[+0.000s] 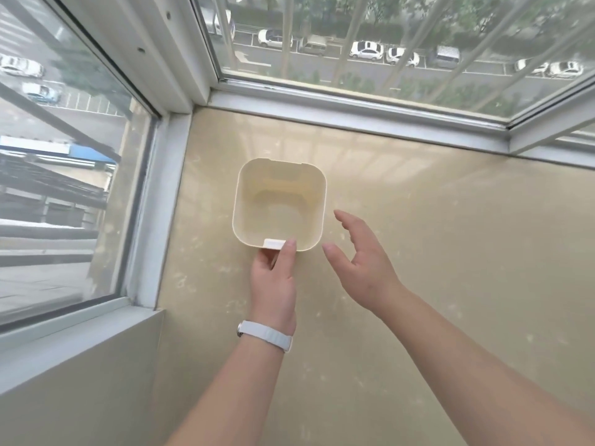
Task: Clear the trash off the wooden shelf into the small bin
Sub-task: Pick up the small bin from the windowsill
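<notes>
One small bin (279, 204) stands on a beige window ledge (434, 252), in the corner where two window panes meet. It is cream-coloured, square with rounded corners, upright with its open mouth facing straight up toward the camera. Nothing can be seen inside it. Seen from above, it is slightly longer from the near rim to the far rim than across, and that axis runs roughly away from the person, tilted a little to the right. One small white tab (274, 244) juts from the middle of the near rim, and the far rim has a shallow notch.

Two hands are in view. The left hand (273, 275) pinches the bin at its near rim, with the thumb lying on top of the edge just beside the white tab and the other fingers curled underneath it. One white watch strap (265, 338) circles the left wrist. The right hand (362, 262) is spread and empty, fingers extended toward the bin's right wall, thumb near the near right corner; it sits just beside the bin, apart from it.

Outside the glass, a street with several parked cars (367, 50) lies far below.
</notes>
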{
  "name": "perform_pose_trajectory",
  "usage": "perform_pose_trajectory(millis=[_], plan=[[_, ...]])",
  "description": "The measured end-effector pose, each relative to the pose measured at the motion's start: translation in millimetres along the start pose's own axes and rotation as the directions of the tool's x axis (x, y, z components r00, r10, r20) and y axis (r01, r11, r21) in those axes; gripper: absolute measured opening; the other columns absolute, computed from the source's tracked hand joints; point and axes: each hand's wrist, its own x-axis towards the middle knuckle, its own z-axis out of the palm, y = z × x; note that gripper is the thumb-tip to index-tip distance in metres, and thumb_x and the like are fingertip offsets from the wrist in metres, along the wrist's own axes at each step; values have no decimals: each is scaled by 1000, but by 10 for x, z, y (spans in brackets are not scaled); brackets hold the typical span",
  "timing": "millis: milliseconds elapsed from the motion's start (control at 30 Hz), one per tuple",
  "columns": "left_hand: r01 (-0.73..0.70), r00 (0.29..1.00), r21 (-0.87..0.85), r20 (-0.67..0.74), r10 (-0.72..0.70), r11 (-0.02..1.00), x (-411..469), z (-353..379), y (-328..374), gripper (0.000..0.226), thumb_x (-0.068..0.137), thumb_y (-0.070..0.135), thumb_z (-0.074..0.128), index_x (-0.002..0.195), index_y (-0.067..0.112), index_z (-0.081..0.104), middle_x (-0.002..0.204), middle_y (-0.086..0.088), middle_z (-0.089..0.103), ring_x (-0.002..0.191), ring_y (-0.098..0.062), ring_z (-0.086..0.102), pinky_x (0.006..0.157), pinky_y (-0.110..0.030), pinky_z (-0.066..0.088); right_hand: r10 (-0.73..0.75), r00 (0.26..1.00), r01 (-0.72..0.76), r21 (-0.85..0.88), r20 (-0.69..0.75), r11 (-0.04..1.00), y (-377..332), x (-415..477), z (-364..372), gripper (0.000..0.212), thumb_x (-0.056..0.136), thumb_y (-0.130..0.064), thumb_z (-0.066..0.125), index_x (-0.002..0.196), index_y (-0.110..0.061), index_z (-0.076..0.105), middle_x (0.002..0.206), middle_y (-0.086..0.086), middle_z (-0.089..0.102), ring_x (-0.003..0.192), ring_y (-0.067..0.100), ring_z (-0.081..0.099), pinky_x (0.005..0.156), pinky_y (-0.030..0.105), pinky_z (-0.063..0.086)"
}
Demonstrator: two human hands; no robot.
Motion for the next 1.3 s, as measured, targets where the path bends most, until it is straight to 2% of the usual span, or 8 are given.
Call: perform_pose_trajectory(millis=[167, 367, 467, 567, 700, 833, 1033, 1300], plan=[[-43, 998, 62, 54, 40, 997, -34, -158, 40, 10, 102, 21, 64, 111, 27, 63, 82, 33, 73, 78, 8, 67, 70, -6, 50, 42, 999, -41, 71, -13, 997, 38, -104, -11, 59, 85, -56, 50, 140, -40, 34, 141, -22, 39, 132, -5, 32, 108, 29, 31], [-70, 992, 119, 117, 56, 990, -323, -324, 253, 13, 99, 23, 66, 109, 18, 59, 83, 26, 75, 87, 2, 67, 86, -23, 47, -33, 999, 33, -39, 10, 999, -163, -406, -210, 54, 84, -57, 47, 135, -49, 32, 131, -48, 27, 128, -14, 27, 98, 9, 22], [-103, 985, 130, 152, 83, 986, -569, -377, 381, 17, 97, 28, 69, 109, 19, 59, 76, 30, 72, 75, 6, 63, 83, -26, 45, -41, 999, 42, -77, 14, 996, -282, -608, -377, 54, 85, -59, 45, 136, -49, 30, 130, -50, 22, 131, -13, 23, 102, 18, 23], [-132, 977, 138, 188, 105, 982, -871, -396, 556, 23, 94, 32, 72, 108, 20, 57, 75, 34, 72, 85, 7, 65, 94, -31, 44, -40, 999, 38, -65, -23, 997, -413, -864, -535, 57, 84, -61, 44, 138, -46, 30, 133, -41, 28, 130, -12, 23, 105, 24, 27], [-210, 955, 151, 244, 169, 966, -1395, -406, 803, 10, 100, 26, 65, 103, 20, 58, 71, 34, 70, 77, 11, 65, 99, -38, 44, -78, 993, 70, -89, -84, 994, -635, -1288, -765, 60, 86, -58, 45, 141, -40, 32, 139, -29, 30, 134, -3, 25, 107, 26, 26], [-259, 930, 109, 297, 217, 960, -1991, -449, 1039, 10, 99, 28, 65, 105, 21, 61, 73, 31, 69, 88, -10, 57, 96, -38, 44, -162, 981, 131, -251, -106, 959, -873, -1796, -991, 62, 90, -54, 45, 146, -34, 29, 150, -16, 29, 137, 1, 21, 111, 26, 20], [-309, 884, 82, 392, 254, 948, -2830, -553, 1186, 12, 98, 30, 66, 106, 21, 63, 107, 5, 67, 100, -13, 63, 94, -35, 48, -264, 947, 162, -439, -183, 884, -1219, -2605, -1229, 64, 90, -55, 44, 147, -29, 31, 154, -10, 26, 139, 5, 17, 113, 27, 18], [-325, 820, 124, 531, 214, 937, -3323, -610, 1048, 14, 98, 33, 67, 102, 20, 65, 107, 1, 67, 102, -16, 64, 93, -35, 49, -341, 900, 71, -680, -271, 729, -1406, -3468, -1301, 68, 88, -61, 29, 143, -23, 42, 150, -2, 36, 137, 18, 27, 109, 36, 24]])
